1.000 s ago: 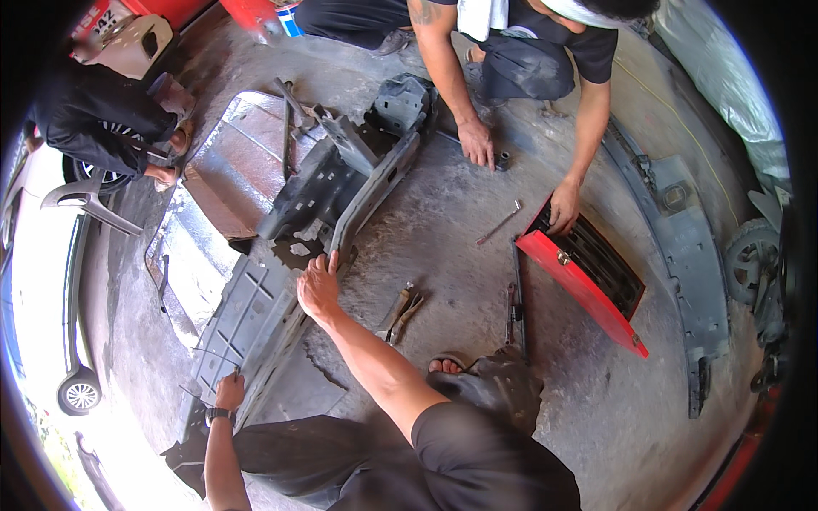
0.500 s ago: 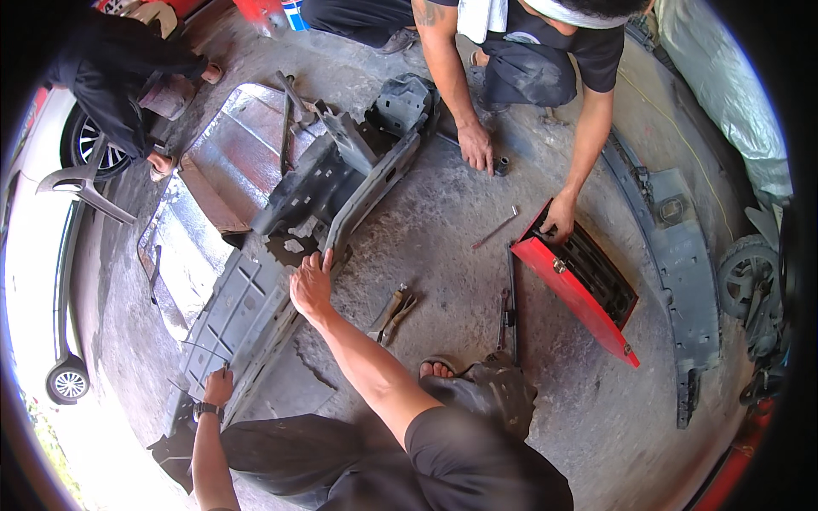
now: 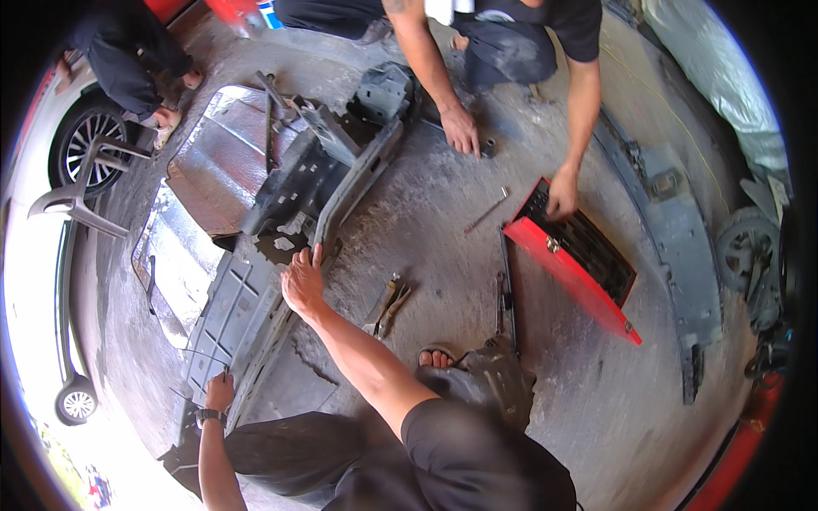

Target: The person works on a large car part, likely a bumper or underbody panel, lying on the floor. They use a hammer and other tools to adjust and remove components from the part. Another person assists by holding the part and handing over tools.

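A long grey car body panel [image 3: 223, 311] with a raised, bent rim lies on the floor in front of me. My right hand [image 3: 303, 283] grips its upper rim, near a torn, jagged patch of metal. Lower down, my left hand [image 3: 219, 393], a watch on its wrist, is closed near the panel's face. A thin dark wire [image 3: 203, 354] runs up to those fingers; what they hold is too small to make out. Right of the panel, a pair of tools with worn tan handles [image 3: 392, 308] rests on the concrete.
Across from me, a co-worker's hand [image 3: 562, 194] is at an open red toolbox [image 3: 573, 271]; their other hand [image 3: 461, 129] is by a dark socket [image 3: 488, 148]. A ratchet [image 3: 486, 210] lies between. Silver sheeting [image 3: 177, 264], a plastic chair [image 3: 78, 204] and a white car are left.
My hands keep their places on the panel while the view shifts slightly. The co-worker's hand has lifted a little at the toolbox. At far left, another person's legs have moved.
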`<act>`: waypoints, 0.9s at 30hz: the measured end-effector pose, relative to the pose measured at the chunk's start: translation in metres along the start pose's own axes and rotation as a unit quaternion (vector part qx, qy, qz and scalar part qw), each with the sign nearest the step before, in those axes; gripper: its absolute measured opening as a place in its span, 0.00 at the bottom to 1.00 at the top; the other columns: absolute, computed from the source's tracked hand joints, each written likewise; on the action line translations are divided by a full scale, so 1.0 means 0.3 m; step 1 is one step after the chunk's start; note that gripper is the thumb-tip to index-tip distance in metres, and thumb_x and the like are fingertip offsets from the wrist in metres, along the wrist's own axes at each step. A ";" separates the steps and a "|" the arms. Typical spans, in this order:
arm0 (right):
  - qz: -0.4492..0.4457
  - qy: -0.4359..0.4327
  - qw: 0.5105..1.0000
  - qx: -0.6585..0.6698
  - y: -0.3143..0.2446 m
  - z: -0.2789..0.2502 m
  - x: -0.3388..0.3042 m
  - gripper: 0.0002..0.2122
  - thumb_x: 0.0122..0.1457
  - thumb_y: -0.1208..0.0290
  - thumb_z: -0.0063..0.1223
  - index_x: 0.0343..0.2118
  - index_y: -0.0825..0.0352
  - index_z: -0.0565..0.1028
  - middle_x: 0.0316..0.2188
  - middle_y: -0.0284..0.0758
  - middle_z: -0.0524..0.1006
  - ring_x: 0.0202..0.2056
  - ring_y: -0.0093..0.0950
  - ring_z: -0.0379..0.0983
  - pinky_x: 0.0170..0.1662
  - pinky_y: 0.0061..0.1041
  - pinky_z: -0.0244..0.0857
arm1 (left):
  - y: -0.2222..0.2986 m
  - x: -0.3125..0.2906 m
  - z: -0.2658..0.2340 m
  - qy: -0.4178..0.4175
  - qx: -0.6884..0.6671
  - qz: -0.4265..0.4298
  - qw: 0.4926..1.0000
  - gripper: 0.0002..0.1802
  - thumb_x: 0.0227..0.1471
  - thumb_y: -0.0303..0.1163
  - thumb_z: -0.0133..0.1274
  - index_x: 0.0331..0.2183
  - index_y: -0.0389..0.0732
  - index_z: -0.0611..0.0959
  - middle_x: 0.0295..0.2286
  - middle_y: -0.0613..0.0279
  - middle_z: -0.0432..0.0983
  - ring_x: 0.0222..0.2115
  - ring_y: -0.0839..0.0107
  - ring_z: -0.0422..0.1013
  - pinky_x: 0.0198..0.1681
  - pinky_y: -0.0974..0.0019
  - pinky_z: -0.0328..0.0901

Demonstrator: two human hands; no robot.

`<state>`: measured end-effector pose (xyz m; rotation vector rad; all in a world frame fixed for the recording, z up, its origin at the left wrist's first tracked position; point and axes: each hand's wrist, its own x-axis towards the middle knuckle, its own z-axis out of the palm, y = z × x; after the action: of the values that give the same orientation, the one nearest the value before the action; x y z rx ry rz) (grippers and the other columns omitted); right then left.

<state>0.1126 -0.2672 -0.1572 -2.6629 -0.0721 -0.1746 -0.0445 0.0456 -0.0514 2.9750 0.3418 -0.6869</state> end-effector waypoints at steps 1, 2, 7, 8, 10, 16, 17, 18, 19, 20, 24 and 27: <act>-0.004 -0.001 1.000 0.002 -0.008 0.001 -0.005 0.19 0.61 0.60 0.46 0.38 0.74 0.81 0.45 0.45 0.75 0.58 0.44 0.60 0.67 0.58 0.34 | -0.019 -0.001 0.004 0.001 0.005 0.003 1.000 0.21 0.57 0.41 0.47 0.33 0.29 0.81 0.30 0.33 0.76 0.36 0.36 0.72 0.41 0.42 0.64; -0.006 0.000 1.000 0.004 -0.013 -0.003 -0.006 0.19 0.61 0.60 0.46 0.38 0.74 0.81 0.45 0.46 0.75 0.58 0.44 0.59 0.67 0.58 0.34 | -0.038 0.004 0.018 0.001 0.011 0.008 1.000 0.21 0.57 0.41 0.47 0.34 0.29 0.81 0.30 0.33 0.77 0.36 0.35 0.72 0.41 0.42 0.64; 0.001 -0.041 0.999 0.010 -0.009 -0.014 0.000 0.18 0.59 0.62 0.44 0.37 0.71 0.82 0.47 0.47 0.74 0.58 0.44 0.59 0.67 0.59 0.35 | -0.031 0.012 0.013 -0.015 0.009 0.012 1.000 0.21 0.58 0.41 0.45 0.34 0.30 0.80 0.31 0.33 0.77 0.37 0.35 0.72 0.41 0.42 0.64; -0.001 -0.031 0.999 0.006 -0.009 -0.013 0.002 0.18 0.59 0.62 0.44 0.37 0.70 0.82 0.47 0.46 0.75 0.58 0.44 0.59 0.67 0.59 0.35 | -0.031 0.015 0.009 -0.019 0.010 0.007 1.000 0.21 0.58 0.41 0.45 0.35 0.30 0.80 0.32 0.33 0.77 0.37 0.34 0.71 0.42 0.41 0.64; -0.002 -0.015 1.000 0.001 -0.012 -0.007 -0.007 0.17 0.59 0.63 0.43 0.36 0.69 0.83 0.47 0.46 0.75 0.57 0.44 0.60 0.67 0.59 0.35 | -0.035 0.015 0.005 -0.025 0.021 -0.003 0.999 0.21 0.58 0.42 0.45 0.35 0.31 0.81 0.32 0.33 0.77 0.38 0.34 0.71 0.42 0.41 0.64; 0.003 -0.003 1.000 0.015 -0.014 0.004 -0.006 0.17 0.58 0.64 0.44 0.34 0.70 0.83 0.47 0.46 0.75 0.57 0.45 0.61 0.68 0.58 0.35 | -0.059 0.033 0.011 -0.036 0.037 -0.001 0.999 0.23 0.58 0.44 0.45 0.36 0.32 0.81 0.33 0.34 0.77 0.38 0.34 0.71 0.41 0.42 0.65; 0.000 -0.002 1.000 0.015 -0.011 -0.001 -0.001 0.16 0.58 0.64 0.44 0.33 0.70 0.83 0.47 0.46 0.75 0.57 0.45 0.61 0.68 0.58 0.35 | -0.056 0.036 0.009 -0.039 0.039 0.000 0.998 0.23 0.58 0.44 0.46 0.36 0.32 0.81 0.33 0.35 0.77 0.38 0.35 0.72 0.41 0.42 0.65; 0.002 -0.005 1.000 0.018 -0.009 -0.006 0.000 0.16 0.58 0.65 0.45 0.33 0.70 0.83 0.46 0.47 0.75 0.57 0.44 0.61 0.68 0.58 0.34 | -0.055 0.037 0.009 -0.043 0.041 0.000 0.998 0.22 0.58 0.44 0.46 0.35 0.32 0.81 0.33 0.35 0.77 0.38 0.35 0.72 0.41 0.42 0.65; 0.002 -0.012 1.000 0.020 -0.008 -0.011 -0.007 0.16 0.58 0.65 0.45 0.34 0.69 0.83 0.47 0.47 0.75 0.58 0.44 0.61 0.68 0.58 0.33 | -0.054 0.034 0.010 -0.046 0.042 -0.001 0.998 0.22 0.58 0.44 0.46 0.35 0.32 0.81 0.33 0.35 0.77 0.38 0.35 0.72 0.41 0.42 0.65; 0.002 -0.019 1.000 0.022 -0.004 -0.015 -0.018 0.16 0.58 0.65 0.45 0.34 0.69 0.83 0.47 0.47 0.75 0.58 0.44 0.61 0.68 0.58 0.33 | -0.054 0.028 0.015 -0.048 0.042 -0.005 0.998 0.22 0.58 0.44 0.46 0.35 0.32 0.81 0.33 0.35 0.77 0.39 0.35 0.72 0.41 0.42 0.64; -0.002 -0.022 0.999 0.026 0.008 -0.022 -0.015 0.17 0.59 0.63 0.45 0.36 0.70 0.83 0.48 0.46 0.74 0.59 0.45 0.60 0.68 0.57 0.33 | -0.025 0.020 0.006 -0.052 0.037 -0.012 0.998 0.22 0.58 0.44 0.45 0.34 0.33 0.81 0.33 0.34 0.77 0.39 0.35 0.71 0.42 0.42 0.64; -0.010 -0.041 0.998 0.048 0.003 -0.033 -0.010 0.18 0.58 0.62 0.45 0.41 0.68 0.82 0.50 0.46 0.74 0.59 0.45 0.60 0.67 0.56 0.33 | -0.023 0.013 0.003 -0.035 0.031 -0.002 0.999 0.21 0.58 0.42 0.44 0.34 0.32 0.80 0.33 0.33 0.76 0.39 0.35 0.71 0.43 0.41 0.64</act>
<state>0.1086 -0.2726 -0.1493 -2.5736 -0.1304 -0.0677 -0.0433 0.0531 -0.0541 3.0008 0.3285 -0.8141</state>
